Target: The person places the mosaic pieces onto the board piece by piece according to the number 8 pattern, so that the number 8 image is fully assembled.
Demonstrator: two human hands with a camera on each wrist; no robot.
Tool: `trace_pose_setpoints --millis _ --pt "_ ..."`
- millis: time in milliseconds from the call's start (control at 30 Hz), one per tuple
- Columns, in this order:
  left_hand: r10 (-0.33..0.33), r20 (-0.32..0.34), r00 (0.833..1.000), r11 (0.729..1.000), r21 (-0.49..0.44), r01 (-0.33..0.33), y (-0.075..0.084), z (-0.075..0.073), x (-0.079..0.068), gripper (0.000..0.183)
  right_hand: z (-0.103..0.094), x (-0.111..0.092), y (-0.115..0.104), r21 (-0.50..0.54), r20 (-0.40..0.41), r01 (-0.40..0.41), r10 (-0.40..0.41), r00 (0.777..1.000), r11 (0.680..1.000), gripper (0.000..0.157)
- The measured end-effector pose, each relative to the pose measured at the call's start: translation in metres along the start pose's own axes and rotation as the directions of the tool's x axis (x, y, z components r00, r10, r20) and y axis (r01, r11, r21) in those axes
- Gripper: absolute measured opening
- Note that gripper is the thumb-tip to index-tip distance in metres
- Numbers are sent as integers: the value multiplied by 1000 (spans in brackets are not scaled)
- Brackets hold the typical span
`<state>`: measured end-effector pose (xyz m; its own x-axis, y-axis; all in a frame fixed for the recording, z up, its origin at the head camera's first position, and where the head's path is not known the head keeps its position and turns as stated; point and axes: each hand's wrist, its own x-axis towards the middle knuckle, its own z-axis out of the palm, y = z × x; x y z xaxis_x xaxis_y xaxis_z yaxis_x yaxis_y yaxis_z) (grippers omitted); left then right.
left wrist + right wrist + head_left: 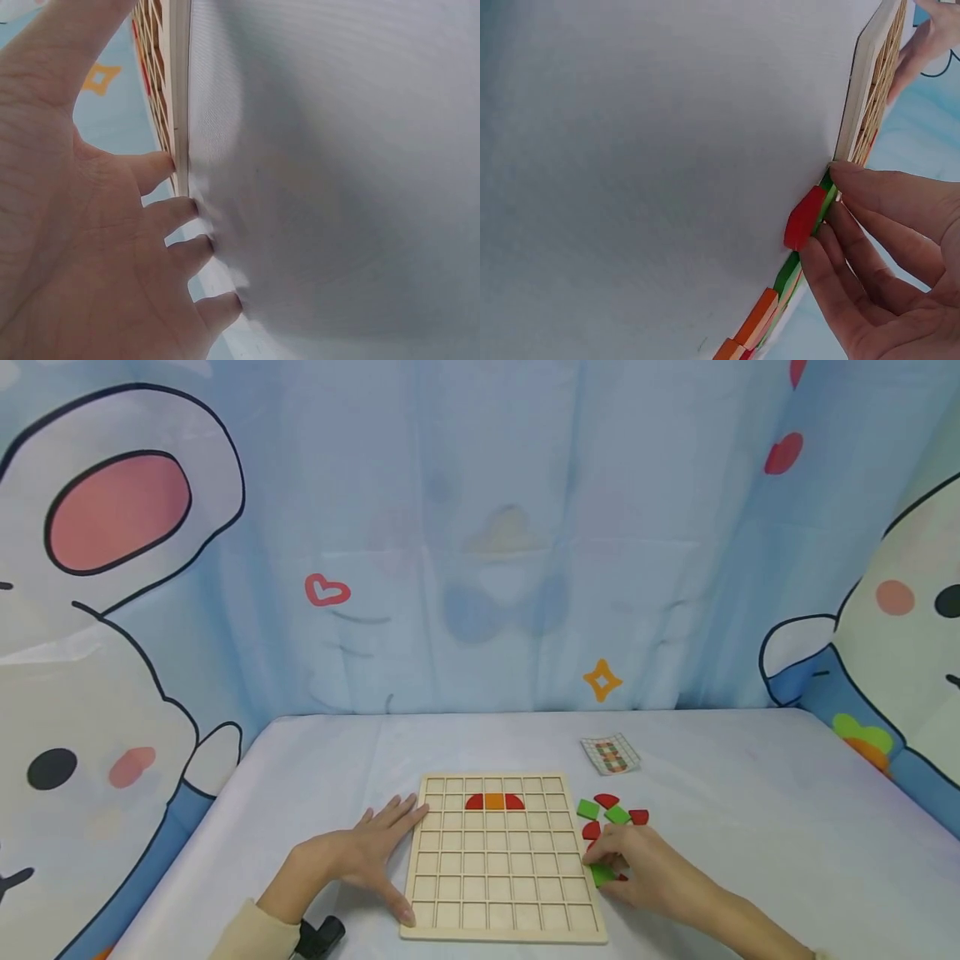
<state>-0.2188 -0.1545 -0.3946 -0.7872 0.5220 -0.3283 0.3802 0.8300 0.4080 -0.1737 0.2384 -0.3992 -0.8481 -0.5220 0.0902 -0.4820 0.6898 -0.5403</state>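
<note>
A wooden grid board (502, 889) lies on the table. In its upper rows sit an orange square (494, 802) and two red rounded pieces, one on each side of it. My left hand (367, 856) spreads along the board's left edge, fingers near the upper side and thumb at the lower corner. Beside the board's right edge, my right hand (637, 870) has its thumb and fingertips around a green square piece (602, 874). In the right wrist view a red piece (804, 219) lies against that green one, close to the fingertips.
Several loose red and green pieces, among them a green square (588, 809) and a red piece (639, 817), lie right of the board. A small printed pattern card (611, 754) is behind them. A black object (321, 937) shows at the left wrist. A blue cartoon curtain (487, 527) hangs behind the table.
</note>
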Motion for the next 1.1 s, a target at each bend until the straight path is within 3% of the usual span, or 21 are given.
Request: trace_pose_setpoints --millis 167,367,567,667,867,1000,1100 --pt "5 3 1000 1000 4 -5 0 -2 -2 131 -1 2 0 63 15 -74 73 997 995 27" --pt "1 0 1000 1000 15 -1 3 -3 -4 131 -6 3 1 105 47 -106 101 994 989 26" --pt "9 -3 1000 1000 12 -9 3 -2 -4 131 -5 5 -3 64 50 -149 146 988 987 23" --pt "8 -2 1000 1000 15 -8 3 -1 -4 131 -3 8 -8 21 51 -216 214 975 976 22" --pt "7 1 1000 1000 19 -7 2 0 -3 130 1 14 -18 -30 25 -366 367 930 930 23" --pt "13 -2 1000 1000 14 -13 2 -1 -3 131 0 14 -19 -32 3 -383 384 923 923 22" --pt "15 -6 1000 1000 12 -15 2 -1 -4 131 -1 11 -16 -3 3 -346 346 938 938 22"
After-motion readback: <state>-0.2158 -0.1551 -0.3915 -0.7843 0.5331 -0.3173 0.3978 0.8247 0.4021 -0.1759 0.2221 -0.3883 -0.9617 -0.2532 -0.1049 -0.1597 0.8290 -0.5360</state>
